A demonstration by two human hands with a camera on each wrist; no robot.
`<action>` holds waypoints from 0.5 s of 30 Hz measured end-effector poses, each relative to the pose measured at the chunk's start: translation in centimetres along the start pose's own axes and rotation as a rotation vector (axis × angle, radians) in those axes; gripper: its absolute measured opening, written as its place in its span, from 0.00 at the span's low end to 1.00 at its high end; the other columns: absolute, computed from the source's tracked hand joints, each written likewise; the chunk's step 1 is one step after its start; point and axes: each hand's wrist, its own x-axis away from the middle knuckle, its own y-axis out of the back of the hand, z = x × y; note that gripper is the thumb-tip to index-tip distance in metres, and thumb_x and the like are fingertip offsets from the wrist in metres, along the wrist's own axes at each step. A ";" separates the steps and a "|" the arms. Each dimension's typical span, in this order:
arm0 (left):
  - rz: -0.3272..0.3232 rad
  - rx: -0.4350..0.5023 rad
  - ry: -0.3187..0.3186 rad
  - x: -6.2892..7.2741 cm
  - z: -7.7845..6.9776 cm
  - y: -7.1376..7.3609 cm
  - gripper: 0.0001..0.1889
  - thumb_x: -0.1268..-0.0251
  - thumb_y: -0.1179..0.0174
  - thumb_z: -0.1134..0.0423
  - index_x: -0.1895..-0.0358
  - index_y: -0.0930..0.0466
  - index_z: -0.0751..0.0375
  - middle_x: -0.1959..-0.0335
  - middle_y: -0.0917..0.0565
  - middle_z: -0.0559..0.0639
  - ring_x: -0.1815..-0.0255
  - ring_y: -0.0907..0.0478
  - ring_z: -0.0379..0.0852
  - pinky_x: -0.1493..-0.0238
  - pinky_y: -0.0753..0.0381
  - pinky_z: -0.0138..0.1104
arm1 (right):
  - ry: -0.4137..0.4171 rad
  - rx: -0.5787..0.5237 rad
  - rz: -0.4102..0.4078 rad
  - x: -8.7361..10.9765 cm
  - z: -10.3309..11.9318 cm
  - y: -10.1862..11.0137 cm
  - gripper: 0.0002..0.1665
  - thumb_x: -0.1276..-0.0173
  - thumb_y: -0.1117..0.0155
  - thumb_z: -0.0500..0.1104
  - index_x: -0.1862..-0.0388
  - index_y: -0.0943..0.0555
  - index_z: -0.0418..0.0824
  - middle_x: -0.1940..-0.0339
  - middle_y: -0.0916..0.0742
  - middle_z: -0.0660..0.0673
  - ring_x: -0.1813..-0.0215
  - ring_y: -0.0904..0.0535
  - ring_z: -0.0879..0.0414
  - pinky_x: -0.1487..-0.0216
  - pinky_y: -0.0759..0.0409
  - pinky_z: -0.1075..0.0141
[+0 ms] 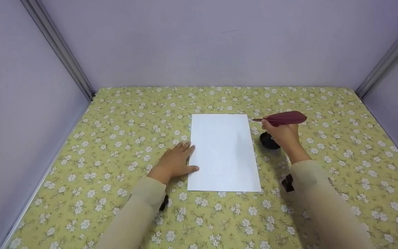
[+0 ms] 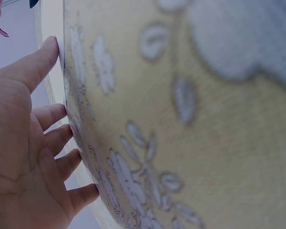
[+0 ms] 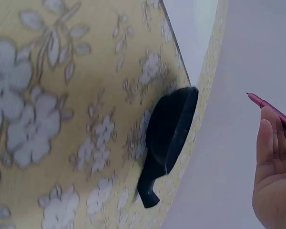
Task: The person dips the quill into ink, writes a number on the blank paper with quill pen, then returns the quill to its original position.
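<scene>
A blank white sheet of paper [image 1: 219, 152] lies flat on the flowered tablecloth. My left hand [image 1: 175, 162] rests at its left edge, fingers spread, with the thumb and index fingertip over the paper. To the right of the sheet, my right hand [image 1: 285, 135] pinches a dark red feather quill pen [image 1: 287, 118] above the table. The pen points left, and its bare tip [image 3: 249, 94] shows beyond the fingers in the right wrist view. Just below that hand sits a small black dish with a short handle [image 3: 171, 129], partly hidden by the hand in the head view.
The yellow-green tablecloth [image 1: 133, 124] with white flowers covers the table. Pale panels [image 1: 199, 45] stand behind and at both sides, joined by metal posts [image 1: 60, 48] at the back corners.
</scene>
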 end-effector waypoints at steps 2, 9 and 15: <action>0.002 0.001 0.004 0.0 0.0 0.1 0.43 0.36 0.47 0.36 0.24 0.49 0.52 0.23 0.52 0.50 0.24 0.57 0.53 0.30 0.53 0.54 | 0.013 -0.001 0.001 0.0 0.0 -0.6 0.21 0.32 0.37 0.52 0.54 0.16 0.37 0.65 0.12 0.41 0.59 0.16 0.46 0.64 0.21 0.67; 0.013 0.020 0.013 0.0 -0.2 0.2 0.43 0.36 0.46 0.37 0.24 0.50 0.52 0.23 0.52 0.50 0.24 0.58 0.53 0.30 0.53 0.54 | 0.012 -0.021 0.008 0.0 0.0 -2.6 0.16 0.33 0.36 0.47 0.56 0.16 0.36 0.67 0.13 0.41 0.61 0.17 0.47 0.65 0.23 0.67; 0.024 0.013 0.019 0.0 -0.1 0.3 0.43 0.36 0.47 0.36 0.24 0.51 0.51 0.23 0.53 0.49 0.24 0.59 0.52 0.30 0.53 0.54 | -0.043 -0.048 0.037 -0.2 0.0 -3.8 0.16 0.34 0.35 0.47 0.57 0.17 0.35 0.67 0.12 0.42 0.61 0.16 0.48 0.68 0.23 0.68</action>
